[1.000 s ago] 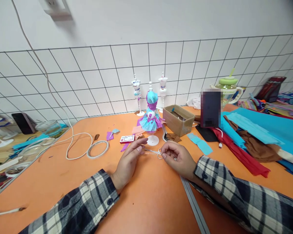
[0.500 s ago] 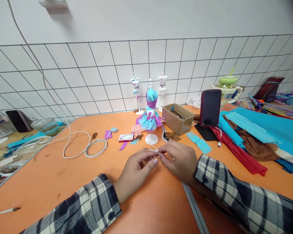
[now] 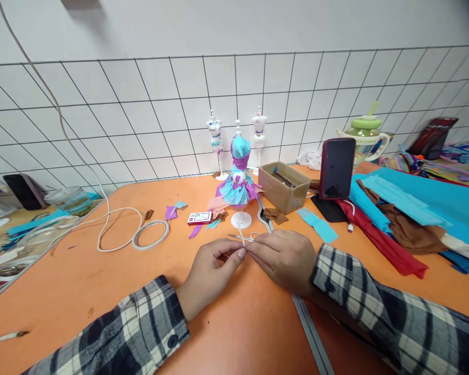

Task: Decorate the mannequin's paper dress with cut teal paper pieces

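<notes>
My left hand [image 3: 211,276] and my right hand [image 3: 287,258] meet at the fingertips low over the orange table, both pinching a thin white strip [image 3: 241,233]. The strip's free end stands up from between the fingers. Just behind them lies a small pair of scissors [image 3: 253,237], partly hidden by my right hand. Farther back stands a small dress form [image 3: 240,164] on a round white base [image 3: 241,220], dressed in blue and purple crepe paper. Its skirt is ruffled. A small red-and-white box [image 3: 199,218] and paper scraps [image 3: 219,204] lie left of the base.
Two bare white dress forms [image 3: 216,136] stand against the tiled wall. A cardboard box [image 3: 284,188], an upright phone [image 3: 337,169] and layered crepe paper [image 3: 406,208] are on the right. A tape roll [image 3: 151,235] and a white cable [image 3: 108,219] lie left. A grey metal rail [image 3: 311,336] runs toward me.
The white strip now sticks up from my fingertips, and more of the scissors shows behind them. Both hands have shifted slightly left as the view moved a little.
</notes>
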### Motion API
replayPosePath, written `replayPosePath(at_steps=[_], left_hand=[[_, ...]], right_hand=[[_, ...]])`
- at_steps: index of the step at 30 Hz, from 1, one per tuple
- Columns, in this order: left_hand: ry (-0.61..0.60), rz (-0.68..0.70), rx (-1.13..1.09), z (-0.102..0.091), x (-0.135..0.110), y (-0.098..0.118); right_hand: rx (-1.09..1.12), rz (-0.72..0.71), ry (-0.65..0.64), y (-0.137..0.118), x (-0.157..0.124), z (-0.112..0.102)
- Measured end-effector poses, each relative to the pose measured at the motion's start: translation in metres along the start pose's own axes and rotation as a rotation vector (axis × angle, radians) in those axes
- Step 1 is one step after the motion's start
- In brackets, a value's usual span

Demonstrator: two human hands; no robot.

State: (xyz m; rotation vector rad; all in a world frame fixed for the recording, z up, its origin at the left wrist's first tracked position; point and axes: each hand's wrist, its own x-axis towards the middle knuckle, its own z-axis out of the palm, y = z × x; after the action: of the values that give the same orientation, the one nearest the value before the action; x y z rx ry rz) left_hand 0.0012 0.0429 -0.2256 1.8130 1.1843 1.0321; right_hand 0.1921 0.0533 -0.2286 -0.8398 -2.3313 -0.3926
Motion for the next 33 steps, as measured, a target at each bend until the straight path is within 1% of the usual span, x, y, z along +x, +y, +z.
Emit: replayPosePath(at_steps=[3, 7, 11, 13, 17, 19, 22, 24, 26, 28, 29, 30, 33], left_hand=[[0.012, -0.028, -0.059, -0.001, 0.000, 0.001], [-0.017, -0.054, -0.140, -0.002, 0.001, 0.002], [-0.036, -0.078, -0.144, -0.003, 0.002, 0.001], [-0.040, -0.092, -0.135, -0.002, 0.003, -0.001], [-0.089, -0.092, -0.097, -0.001, 0.003, -0.003], [-0.094, -0.099, -0.078, -0.001, 0.003, -0.002], [-0.081, -0.096, -0.050, -0.001, 0.004, 0.000], [-0.068, -0.049, -0.006, -0.002, 0.005, 0.001], [-0.032, 0.025, 0.052, -0.004, 0.006, 0.002], [0.003, 0.094, 0.080, -0.007, 0.005, 0.003], [0.001, 0.122, 0.070, -0.008, 0.005, 0.003], [-0.021, 0.145, 0.044, -0.010, 0.004, 0.004], [-0.152, 0.179, -0.086, -0.012, 0.001, 0.003]], right_hand=[[0.005, -0.032, 0.030, -0.001, 0.000, -0.001], [0.007, -0.035, 0.013, -0.001, 0.001, -0.002], [-0.012, -0.051, 0.000, -0.001, 0.001, -0.002], [0.018, -0.033, -0.002, -0.001, 0.001, -0.002], [0.118, 0.037, 0.002, -0.003, 0.000, 0.000], [0.192, 0.109, 0.004, -0.005, 0.001, 0.001], [0.365, 0.275, 0.016, -0.007, 0.004, 0.000], [0.469, 0.375, 0.033, -0.006, 0.007, 0.000], [0.560, 0.470, 0.041, -0.004, 0.010, 0.000], [0.665, 0.575, 0.016, -0.002, 0.011, 0.001], [0.724, 0.627, -0.015, -0.001, 0.012, 0.003], [0.782, 0.673, -0.055, -0.001, 0.012, 0.004], [0.927, 0.763, -0.158, 0.000, 0.011, 0.008]])
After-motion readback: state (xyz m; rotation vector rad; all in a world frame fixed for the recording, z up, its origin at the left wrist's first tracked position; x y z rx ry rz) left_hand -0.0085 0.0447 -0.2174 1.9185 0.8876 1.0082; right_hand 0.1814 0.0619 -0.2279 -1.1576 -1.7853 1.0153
